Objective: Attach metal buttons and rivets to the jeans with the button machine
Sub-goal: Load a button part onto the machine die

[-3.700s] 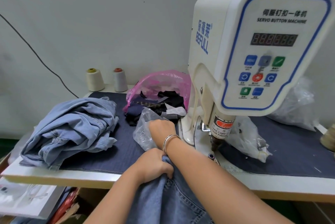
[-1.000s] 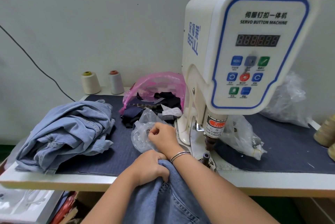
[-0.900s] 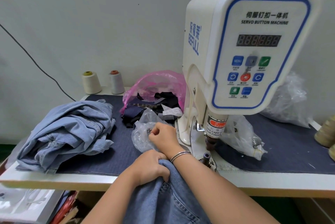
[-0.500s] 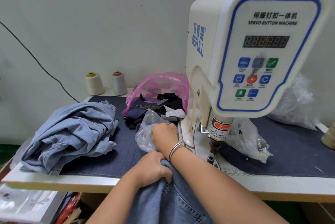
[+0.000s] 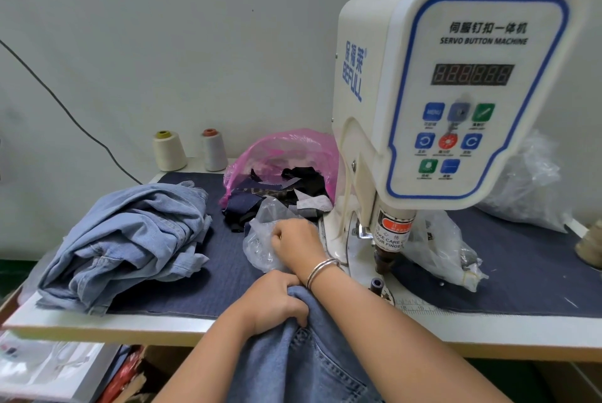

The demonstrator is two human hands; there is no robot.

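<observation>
A white servo button machine [image 5: 456,93] stands at the right of the table, its punch [image 5: 386,261] above a small dark die [image 5: 376,283]. My left hand [image 5: 277,303] grips a bunched edge of blue jeans [image 5: 312,366] at the table's front edge. My right hand [image 5: 294,241], with a bracelet at its wrist, has its curled fingers in a clear plastic bag [image 5: 260,239] just left of the machine base. What the fingers hold inside the bag is hidden.
A pile of light blue jeans [image 5: 130,239] lies at the left on the dark denim mat [image 5: 221,259]. A pink bag of fabric scraps [image 5: 283,155], two thread cones [image 5: 169,151], and clear plastic bags [image 5: 439,246] right of the punch crowd the back.
My right hand has stayed at the clear bag, its fingers shifting slightly inside it. My left hand keeps its grip on the jeans. The view shifted a little.
</observation>
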